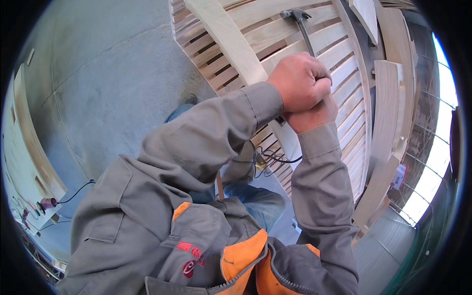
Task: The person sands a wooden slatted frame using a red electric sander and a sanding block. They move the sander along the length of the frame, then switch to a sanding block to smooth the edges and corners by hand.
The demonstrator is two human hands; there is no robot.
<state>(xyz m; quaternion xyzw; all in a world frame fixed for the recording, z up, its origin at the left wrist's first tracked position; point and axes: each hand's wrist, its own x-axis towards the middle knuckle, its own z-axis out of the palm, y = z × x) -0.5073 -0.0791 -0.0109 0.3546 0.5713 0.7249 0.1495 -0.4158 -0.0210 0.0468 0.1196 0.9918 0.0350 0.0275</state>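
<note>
just beyond the fists, hammer (300, 22) head-heavy and stiff; left hand (300, 81) and right hand (312, 115) clenched low on its handle.

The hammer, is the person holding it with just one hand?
No, both hands grip the hammer handle together, the left hand wrapped over the right hand, above the wooden slat panel.

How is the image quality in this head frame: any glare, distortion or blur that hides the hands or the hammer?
Head view: strong fisheye bending, so the slatted wooden panel curves and the corners go black; daylight blows out white at the right edge behind the wire mesh; the left hand and right hand, stacked on the hammer, are evenly lit and sharp, the hammer head slightly soft.
</note>
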